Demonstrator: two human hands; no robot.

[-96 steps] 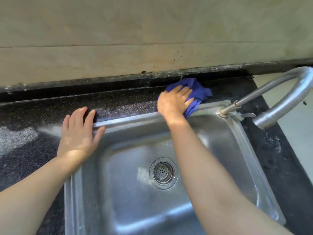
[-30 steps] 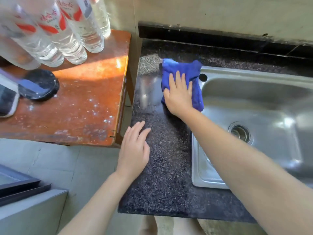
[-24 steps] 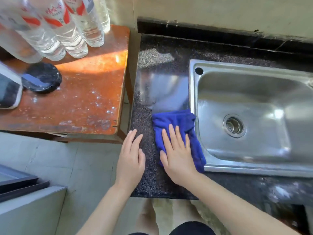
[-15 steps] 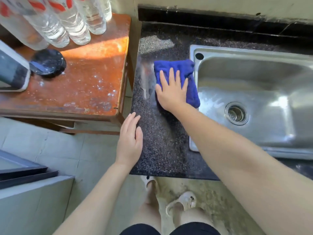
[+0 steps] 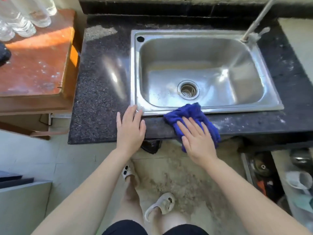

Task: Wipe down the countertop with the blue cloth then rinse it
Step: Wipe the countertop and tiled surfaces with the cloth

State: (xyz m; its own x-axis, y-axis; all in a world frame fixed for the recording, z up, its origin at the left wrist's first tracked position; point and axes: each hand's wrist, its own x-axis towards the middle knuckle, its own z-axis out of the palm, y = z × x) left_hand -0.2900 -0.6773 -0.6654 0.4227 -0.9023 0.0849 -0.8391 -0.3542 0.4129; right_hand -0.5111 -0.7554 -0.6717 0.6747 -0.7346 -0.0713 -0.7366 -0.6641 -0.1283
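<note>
Blue cloth (image 5: 188, 114) under flat right hand (image 5: 199, 141), countertop (image 5: 100, 92) front edge, no legible writing

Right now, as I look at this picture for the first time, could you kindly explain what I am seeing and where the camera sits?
There is no machine here: a person works with two bare hands, and one wide camera on their head looks forward and down, so you see their arms, legs and sandals. The dark speckled countertop holds a steel sink with a drain and a faucet at its far right corner. The right hand presses flat on a blue cloth lying over the front edge of the counter and the sink rim. The left hand rests open on the counter by the sink's near left corner, holding nothing. At left, a wooden table carries clear bottles.
</note>
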